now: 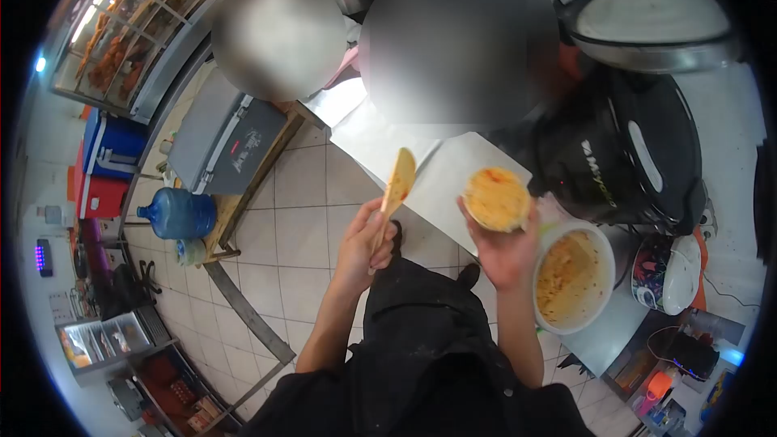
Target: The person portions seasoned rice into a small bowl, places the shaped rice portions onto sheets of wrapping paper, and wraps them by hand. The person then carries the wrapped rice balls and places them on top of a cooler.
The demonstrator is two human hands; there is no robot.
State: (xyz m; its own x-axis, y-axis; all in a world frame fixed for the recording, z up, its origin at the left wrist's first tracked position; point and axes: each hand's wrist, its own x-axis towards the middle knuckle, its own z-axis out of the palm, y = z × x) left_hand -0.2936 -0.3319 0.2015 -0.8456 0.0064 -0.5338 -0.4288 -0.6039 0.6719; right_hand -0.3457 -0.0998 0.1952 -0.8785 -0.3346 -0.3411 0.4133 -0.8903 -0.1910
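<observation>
Perhaps tilting would spill the filled cup (495,197) clamped in the right grip (503,254) beside the tub (600,257); the left grip (363,248) clasps a spatula (400,180).

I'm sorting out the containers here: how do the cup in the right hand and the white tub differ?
The cup is small; the tub is much wider. The cup is held in the right hand; the tub is not held. The cup is filled about to its rim; the tub has bare wall above its food. Both are round and hold orange-yellow food.

Close head-worn view, forward and down over hands (361,246)
</observation>
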